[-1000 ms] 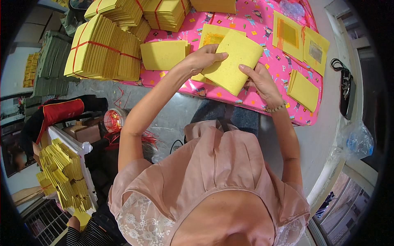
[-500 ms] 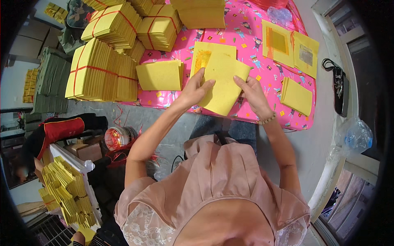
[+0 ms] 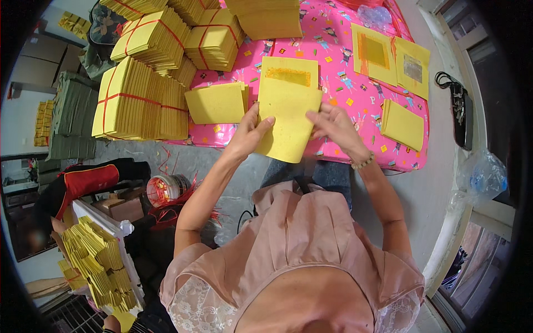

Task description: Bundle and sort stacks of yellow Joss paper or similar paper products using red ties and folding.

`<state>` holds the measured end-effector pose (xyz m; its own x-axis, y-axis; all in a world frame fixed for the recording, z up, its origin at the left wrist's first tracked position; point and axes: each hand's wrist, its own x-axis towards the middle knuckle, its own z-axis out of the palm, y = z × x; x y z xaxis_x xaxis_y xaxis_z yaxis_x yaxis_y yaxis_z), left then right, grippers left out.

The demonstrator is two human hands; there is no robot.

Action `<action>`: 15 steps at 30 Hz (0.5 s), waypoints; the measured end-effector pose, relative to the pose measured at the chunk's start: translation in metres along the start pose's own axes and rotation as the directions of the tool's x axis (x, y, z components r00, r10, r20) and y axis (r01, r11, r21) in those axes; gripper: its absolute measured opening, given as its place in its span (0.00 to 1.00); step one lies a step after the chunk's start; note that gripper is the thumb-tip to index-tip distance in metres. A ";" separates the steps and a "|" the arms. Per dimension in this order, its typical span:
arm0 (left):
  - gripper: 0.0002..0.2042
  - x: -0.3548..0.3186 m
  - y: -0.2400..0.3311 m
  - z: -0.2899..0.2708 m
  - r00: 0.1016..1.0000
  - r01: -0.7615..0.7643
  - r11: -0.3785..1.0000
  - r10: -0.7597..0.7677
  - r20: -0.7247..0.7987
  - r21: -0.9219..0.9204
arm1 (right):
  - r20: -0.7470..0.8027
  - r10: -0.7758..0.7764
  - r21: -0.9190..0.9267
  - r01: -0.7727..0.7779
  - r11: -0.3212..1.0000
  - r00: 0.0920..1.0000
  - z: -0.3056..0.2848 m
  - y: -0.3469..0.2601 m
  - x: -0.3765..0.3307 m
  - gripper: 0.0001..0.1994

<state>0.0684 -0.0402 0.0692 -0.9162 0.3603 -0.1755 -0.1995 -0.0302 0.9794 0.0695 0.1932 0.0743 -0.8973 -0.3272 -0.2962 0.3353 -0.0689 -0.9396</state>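
Between my hands is a folded yellow paper stack (image 3: 288, 119), its lower right corner curling over the table's front edge. It overlaps a yellow sheet (image 3: 291, 64) marked with an orange-gold patch. My left hand (image 3: 249, 136) grips the stack's left edge, thumb on top and fingers beneath. At the right edge, my right hand (image 3: 337, 127) pinches the paper with the thumb in front, its fingers partly behind. A folded yellow paper pile (image 3: 216, 104) lies just left of my left hand, and another small yellow pile (image 3: 402, 125) lies to the right.
Bundles of yellow paper tied with red strips (image 3: 133, 100) are stacked at the left on the pink patterned table cover (image 3: 333, 61). An opened yellow sheet pair (image 3: 391, 58) lies far right. A bucket of red strips (image 3: 166, 188) stands on the floor; more yellow bundles (image 3: 100, 261) sit lower left.
The held paper has turned from a tilt to nearly upright, lining up over the patched sheet and moving slightly left and toward me. My left hand has shifted left and nearer me.
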 end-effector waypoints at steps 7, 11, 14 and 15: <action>0.18 -0.012 -0.003 -0.006 0.998 0.024 1.000 -0.024 -0.053 -0.015 | 0.021 -0.055 -0.012 0.055 0.998 0.998 0.031 0.024 -0.014 0.13; 0.18 -0.021 -0.001 -0.009 0.993 -0.036 0.998 0.029 -0.116 -0.057 | 0.053 0.130 -0.113 -0.124 0.986 0.990 0.042 0.030 -0.022 0.12; 0.18 -0.025 -0.006 -0.013 0.994 -0.002 0.999 -0.002 -0.107 -0.039 | 0.114 0.048 0.045 -0.053 0.998 0.992 0.050 0.051 -0.023 0.12; 0.18 -0.027 -0.006 -0.014 0.994 -0.001 0.999 -0.003 -0.108 -0.040 | 0.115 0.049 0.045 -0.054 0.998 0.992 0.055 0.048 -0.026 0.12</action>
<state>0.0893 -0.0627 0.0663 -0.9478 0.2572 -0.1883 -0.2121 -0.0678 0.9749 0.1244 0.1469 0.0458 -0.8409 -0.4363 -0.3203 0.3961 -0.0929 -0.9135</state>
